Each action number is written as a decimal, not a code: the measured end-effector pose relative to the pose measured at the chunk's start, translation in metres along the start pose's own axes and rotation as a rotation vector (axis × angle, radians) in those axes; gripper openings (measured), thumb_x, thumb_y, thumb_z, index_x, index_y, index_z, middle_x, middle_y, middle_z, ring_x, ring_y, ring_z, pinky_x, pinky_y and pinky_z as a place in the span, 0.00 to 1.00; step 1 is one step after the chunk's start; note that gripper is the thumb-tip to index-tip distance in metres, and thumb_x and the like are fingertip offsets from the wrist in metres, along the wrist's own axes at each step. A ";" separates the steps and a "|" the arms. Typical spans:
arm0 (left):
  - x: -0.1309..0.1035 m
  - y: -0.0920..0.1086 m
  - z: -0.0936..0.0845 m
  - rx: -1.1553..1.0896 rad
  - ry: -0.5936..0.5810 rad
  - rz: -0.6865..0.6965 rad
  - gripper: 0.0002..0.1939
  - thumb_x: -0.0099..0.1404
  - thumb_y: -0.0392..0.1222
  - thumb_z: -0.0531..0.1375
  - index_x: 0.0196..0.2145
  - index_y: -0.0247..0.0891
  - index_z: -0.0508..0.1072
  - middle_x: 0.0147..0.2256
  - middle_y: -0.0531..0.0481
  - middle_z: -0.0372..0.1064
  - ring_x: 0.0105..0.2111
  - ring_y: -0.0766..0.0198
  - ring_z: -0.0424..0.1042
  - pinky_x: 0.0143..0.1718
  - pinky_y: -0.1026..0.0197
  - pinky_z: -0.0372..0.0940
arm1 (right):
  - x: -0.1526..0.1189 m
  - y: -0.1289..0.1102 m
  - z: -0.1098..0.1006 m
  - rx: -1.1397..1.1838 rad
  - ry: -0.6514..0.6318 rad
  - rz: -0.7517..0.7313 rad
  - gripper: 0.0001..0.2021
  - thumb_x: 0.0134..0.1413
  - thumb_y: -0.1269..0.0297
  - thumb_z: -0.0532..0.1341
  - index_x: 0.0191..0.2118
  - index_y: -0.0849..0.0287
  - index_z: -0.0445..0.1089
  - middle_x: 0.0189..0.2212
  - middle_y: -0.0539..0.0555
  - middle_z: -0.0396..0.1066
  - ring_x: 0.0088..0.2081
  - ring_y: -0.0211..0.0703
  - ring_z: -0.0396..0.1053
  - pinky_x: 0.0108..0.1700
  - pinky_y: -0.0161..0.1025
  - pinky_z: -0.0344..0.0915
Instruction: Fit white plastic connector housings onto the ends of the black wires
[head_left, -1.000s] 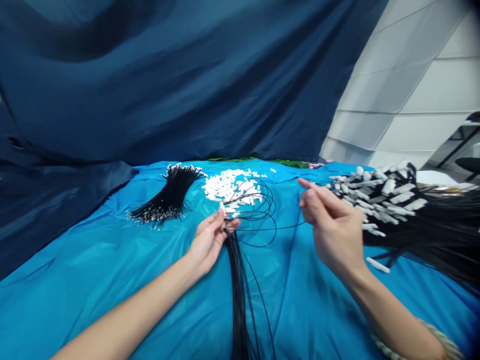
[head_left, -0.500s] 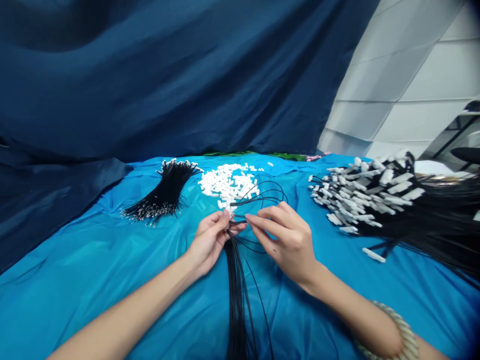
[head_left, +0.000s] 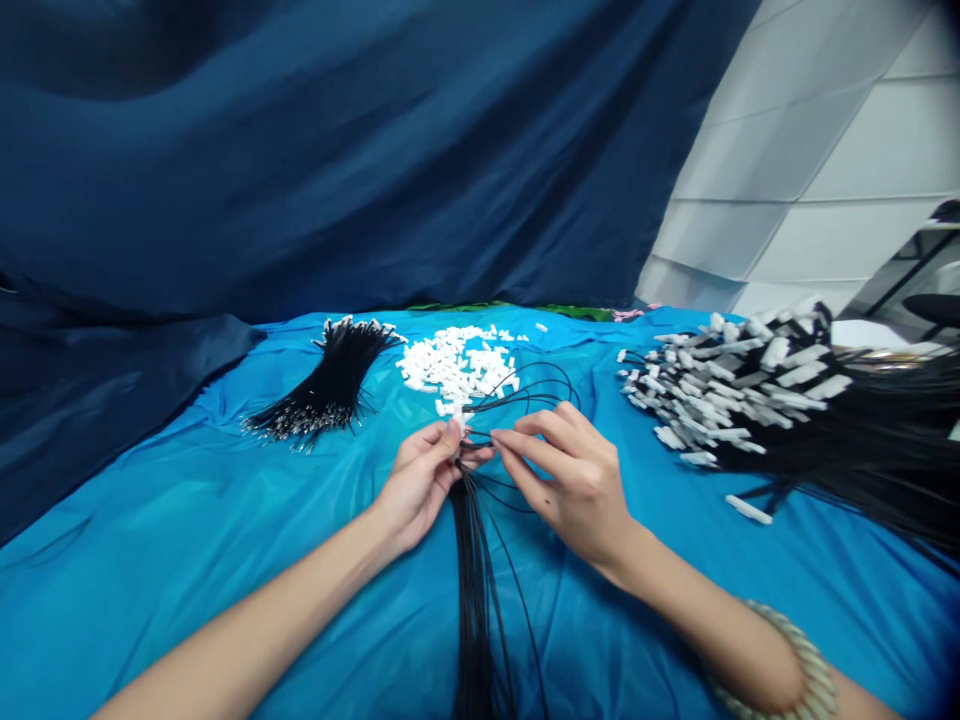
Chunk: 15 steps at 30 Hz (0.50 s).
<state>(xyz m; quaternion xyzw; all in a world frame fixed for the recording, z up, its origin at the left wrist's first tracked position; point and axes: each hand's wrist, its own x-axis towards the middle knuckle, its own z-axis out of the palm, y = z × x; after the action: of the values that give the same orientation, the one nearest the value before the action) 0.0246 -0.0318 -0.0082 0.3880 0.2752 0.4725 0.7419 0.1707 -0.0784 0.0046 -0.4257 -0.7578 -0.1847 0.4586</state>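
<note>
My left hand (head_left: 418, 482) pinches a bundle of thin black cords (head_left: 474, 590) at its top, with a small white clip at the fingertips. The cords run down toward me and loop outward behind the hands. My right hand (head_left: 568, 474) sits just right of the left, thumb and forefinger closed on one black cord near the pinch point. A beaded bracelet (head_left: 795, 665) circles my right wrist. Just beyond the hands lies a pile of small white clips (head_left: 457, 368).
A tied bundle of black cords with metal tips (head_left: 328, 387) lies at the back left on the bright blue cloth (head_left: 187, 520). A large heap of black cords with white tags (head_left: 757, 400) fills the right side. Dark blue fabric (head_left: 337, 150) hangs behind.
My right hand came back from the heap at the right to the cord bundle, meeting my left hand. Since half a second ago, hardly anything has moved.
</note>
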 end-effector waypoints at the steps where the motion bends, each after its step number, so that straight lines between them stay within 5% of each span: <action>1: 0.000 0.000 0.000 0.001 0.002 0.000 0.09 0.51 0.41 0.61 0.25 0.31 0.69 0.23 0.49 0.68 0.26 0.68 0.70 0.30 0.68 0.62 | 0.000 0.000 0.000 0.000 -0.002 0.003 0.06 0.49 0.71 0.58 0.34 0.60 0.70 0.28 0.51 0.67 0.28 0.37 0.57 0.29 0.36 0.56; 15: 0.000 -0.003 -0.001 0.017 -0.003 0.014 0.08 0.52 0.40 0.60 0.26 0.31 0.69 0.24 0.50 0.67 0.26 0.68 0.69 0.30 0.67 0.63 | 0.002 -0.003 0.003 -0.011 -0.029 0.073 0.04 0.50 0.70 0.56 0.29 0.60 0.68 0.26 0.51 0.64 0.28 0.37 0.56 0.30 0.35 0.56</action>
<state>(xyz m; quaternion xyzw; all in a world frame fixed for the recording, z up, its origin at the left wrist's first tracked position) 0.0254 -0.0317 -0.0113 0.3968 0.2753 0.4749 0.7357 0.1666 -0.0772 0.0054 -0.4584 -0.7471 -0.1659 0.4518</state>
